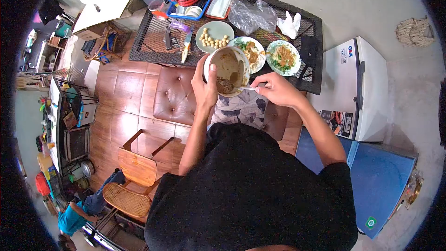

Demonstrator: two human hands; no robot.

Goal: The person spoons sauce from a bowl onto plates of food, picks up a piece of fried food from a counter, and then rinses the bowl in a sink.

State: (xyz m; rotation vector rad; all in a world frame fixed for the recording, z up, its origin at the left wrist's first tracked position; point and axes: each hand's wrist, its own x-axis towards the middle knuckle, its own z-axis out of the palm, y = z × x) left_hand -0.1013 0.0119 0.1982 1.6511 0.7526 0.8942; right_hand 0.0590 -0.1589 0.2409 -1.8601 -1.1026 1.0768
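Note:
My left hand (206, 84) grips the side of a white bowl (227, 65) tilted toward me, its inside smeared with brown sauce and some dark food low down. My right hand (278, 89) pinches the handle of a metal spoon (246, 88), whose head reaches into the bowl. Just behind the bowl, partly hidden by it, is a plate (260, 65) of greens topped with brown sauce. A similar plate (296, 68) of food sits to its right. At the left lies a pale green plate (219, 28) bearing several small round balls.
The black mesh table (148, 42) also carries a knife (186, 49), a blue tray (204, 11), a clear plastic bag (253, 16) and a crumpled white bag (289, 24). A brown tufted seat (174, 95) is below. A white freezer (341, 83) stands right; a wooden chair (137, 167) and another person (76, 216) are lower left.

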